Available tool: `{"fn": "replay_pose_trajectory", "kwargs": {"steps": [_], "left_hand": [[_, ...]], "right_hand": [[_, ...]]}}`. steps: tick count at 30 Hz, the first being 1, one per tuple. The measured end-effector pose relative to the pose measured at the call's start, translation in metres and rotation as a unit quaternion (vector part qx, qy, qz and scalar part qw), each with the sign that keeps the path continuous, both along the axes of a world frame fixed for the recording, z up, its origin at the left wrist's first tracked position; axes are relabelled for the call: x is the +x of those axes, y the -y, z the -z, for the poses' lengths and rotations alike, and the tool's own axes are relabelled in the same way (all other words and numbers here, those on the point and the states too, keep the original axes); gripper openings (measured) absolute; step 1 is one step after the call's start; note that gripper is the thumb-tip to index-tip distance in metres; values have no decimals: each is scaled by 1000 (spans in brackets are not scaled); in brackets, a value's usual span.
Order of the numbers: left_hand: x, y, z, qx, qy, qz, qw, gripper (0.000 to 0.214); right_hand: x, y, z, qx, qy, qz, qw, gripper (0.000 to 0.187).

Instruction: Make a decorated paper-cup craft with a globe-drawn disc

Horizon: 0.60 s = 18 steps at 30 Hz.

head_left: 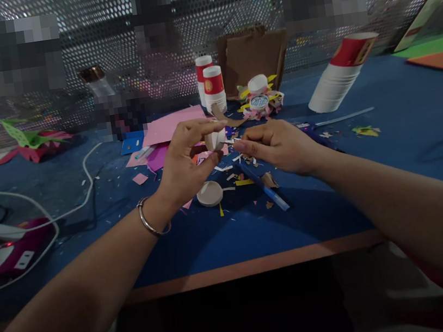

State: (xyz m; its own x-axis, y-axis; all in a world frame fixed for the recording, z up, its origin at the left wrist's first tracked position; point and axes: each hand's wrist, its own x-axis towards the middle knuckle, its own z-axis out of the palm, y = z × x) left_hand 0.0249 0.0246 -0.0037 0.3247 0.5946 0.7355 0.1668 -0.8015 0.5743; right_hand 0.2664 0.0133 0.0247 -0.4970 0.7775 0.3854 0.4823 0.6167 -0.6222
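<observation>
My left hand, a silver bangle at its wrist, grips a small round white piece between thumb and fingers; it resembles the cut-off base of a paper cup. Close on its right, the thumb and fingers of my right hand are pinched together. A thin pale sliver shows between the two hands, but what my right fingers hold is too small to make out. Below the hands another white disc lies on the blue table. Beside it are a blue pen and scattered paper scraps.
Stacked red-and-white paper cups stand at the back, and a leaning stack is at the right. A decorated paper piece sits before brown cardboard. Pink paper lies behind my left hand. A white cable crosses the left side.
</observation>
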Motion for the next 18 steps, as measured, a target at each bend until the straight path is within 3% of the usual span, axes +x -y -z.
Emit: {"fn": "replay_pose_trajectory", "kwargs": {"steps": [9, 18], "left_hand": [[2, 8, -3, -29, -21, -65, 997, 41], [4, 5, 1, -73, -8, -13, 997, 43]], "right_hand": [[-1, 1, -1, -11, -6, 2, 1000, 70], [3, 0, -4, -24, -15, 17, 999, 72]]}}
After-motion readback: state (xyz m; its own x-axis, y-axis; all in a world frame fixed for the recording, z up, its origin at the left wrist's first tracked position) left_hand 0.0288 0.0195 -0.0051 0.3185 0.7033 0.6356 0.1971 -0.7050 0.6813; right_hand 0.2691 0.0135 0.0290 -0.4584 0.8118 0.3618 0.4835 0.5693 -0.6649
